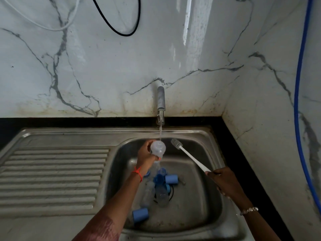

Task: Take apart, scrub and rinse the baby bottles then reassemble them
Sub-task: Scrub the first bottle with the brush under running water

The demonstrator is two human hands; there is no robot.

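left hand [145,154] grips a clear bottle [157,148] under the tap [161,101] water, right hand [225,181] clamped on the brush [186,154]; rinsing step, i think the brush goes inside next.

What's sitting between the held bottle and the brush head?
Nothing; the head view shows a bare gap between bottle and brush head, only sink wall behind.

I see the ribbed steel draining board [52,171] left of the square steel sink basin [199,202], both set in the black stone bench [243,162]. The grey metal tap [161,100] stands behind the basin. Under it the left hand [145,154] holds a clear plastic baby bottle [157,148] — the white long-handled brush [191,156], in the right hand [225,183], sits just right of it. Blue cylindrical caps [171,179] lie on the basin floor below.
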